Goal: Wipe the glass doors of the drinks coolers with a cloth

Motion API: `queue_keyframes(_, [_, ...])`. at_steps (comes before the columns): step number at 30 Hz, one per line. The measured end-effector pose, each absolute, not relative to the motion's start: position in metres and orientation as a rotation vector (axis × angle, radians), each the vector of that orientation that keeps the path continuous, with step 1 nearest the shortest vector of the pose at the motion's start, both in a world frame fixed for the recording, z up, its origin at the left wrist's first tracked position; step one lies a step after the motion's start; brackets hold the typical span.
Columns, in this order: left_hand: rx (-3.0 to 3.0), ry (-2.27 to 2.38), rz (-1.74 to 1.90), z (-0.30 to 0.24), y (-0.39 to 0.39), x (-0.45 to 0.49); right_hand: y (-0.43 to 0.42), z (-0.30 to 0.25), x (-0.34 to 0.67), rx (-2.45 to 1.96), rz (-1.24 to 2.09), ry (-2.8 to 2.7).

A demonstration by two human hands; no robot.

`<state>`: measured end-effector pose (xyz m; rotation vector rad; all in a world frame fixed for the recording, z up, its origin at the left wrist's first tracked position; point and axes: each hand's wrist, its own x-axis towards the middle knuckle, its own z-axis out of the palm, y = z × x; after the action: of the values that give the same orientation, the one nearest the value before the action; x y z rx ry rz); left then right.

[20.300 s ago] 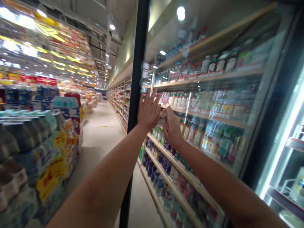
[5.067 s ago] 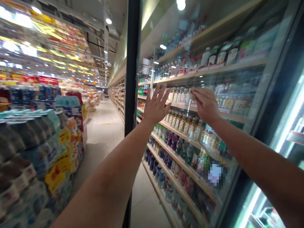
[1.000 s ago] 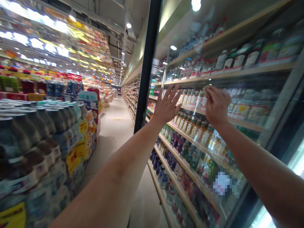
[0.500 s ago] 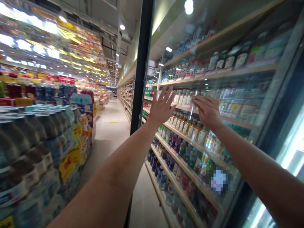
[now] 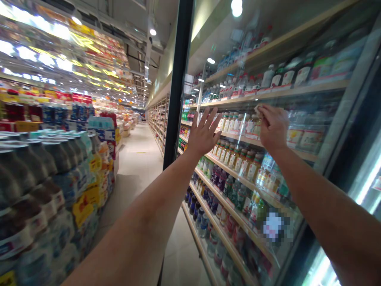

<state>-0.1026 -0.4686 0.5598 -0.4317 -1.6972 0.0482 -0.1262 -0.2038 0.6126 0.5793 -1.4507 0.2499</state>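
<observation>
A glass cooler door (image 5: 269,51) with a dark frame (image 5: 177,79) stands before me. My left hand (image 5: 204,133) lies against the glass near the frame, open, fingers spread. Farther right, my right hand (image 5: 274,127) is up at the glass, its fingers pinched together on a small pale cloth (image 5: 258,110). Only a crumpled edge of the cloth shows past the fingertips, so it might be a tissue. Rows of bottles (image 5: 238,161) on shelves appear in the pane behind both hands; whether they are seen through it or mirrored I cannot tell.
On the left, stacked packs of bottles (image 5: 44,159) border a pale floor aisle (image 5: 139,159). Long shelving (image 5: 159,123) runs into the distance beyond the door frame. At the lower right glows a bright light strip (image 5: 364,190). A blurred-out patch (image 5: 274,226) covers part of the glass.
My right hand has moved right and slightly up across the glass, and the cloth's edge now shows at its fingertips. My left hand has stayed nearly in place.
</observation>
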Motion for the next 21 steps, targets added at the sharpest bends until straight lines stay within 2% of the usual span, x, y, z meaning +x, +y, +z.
queue_keyframes(3, [-0.429,-1.687,0.057,0.560,-0.469,-0.104,-0.209,0.612,-0.126,0.520,0.296,-1.358])
queue_keyframes(9, [-0.425,-1.689,0.055,0.559,-0.469,-0.105,-0.222,0.595,-0.119,0.732,0.167,-1.485])
queue_keyframes(15, [-0.443,-1.699,0.026,0.559,-0.470,-0.105,-0.225,0.607,-0.127,0.590,0.302,-1.396])
queue_keyframes(21, [-0.461,-1.703,0.007,0.559,-0.469,-0.106,-0.236,0.569,-0.114,0.844,0.087,-1.503])
